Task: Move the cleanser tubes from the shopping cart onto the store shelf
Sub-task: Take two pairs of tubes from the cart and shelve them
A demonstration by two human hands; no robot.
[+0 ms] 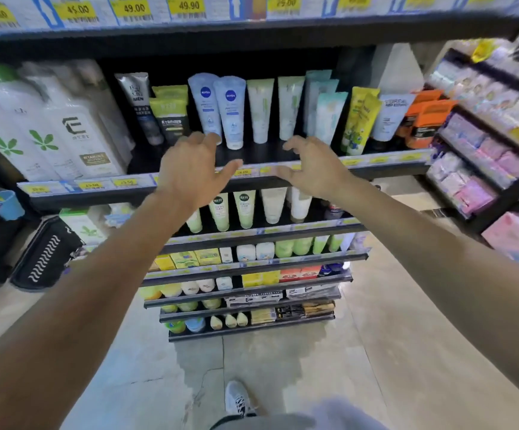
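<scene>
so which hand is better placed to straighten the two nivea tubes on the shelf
Left. The left hand has its fingers right at the base of the Nivea tubes; the right hand hangs further right, before the pale green tubes.

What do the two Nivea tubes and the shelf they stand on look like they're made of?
Nivea tubes: probably soft plastic with a satin sheen, flat crimped top ends, standing on their caps. Shelf: seemingly black-painted metal, thin and smooth, faintly reflective; blur leaves this uncertain.

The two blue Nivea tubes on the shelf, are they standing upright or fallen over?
Upright. Both Nivea tubes stand on their caps side by side on the shelf, leaning back slightly, logos readable.
</scene>
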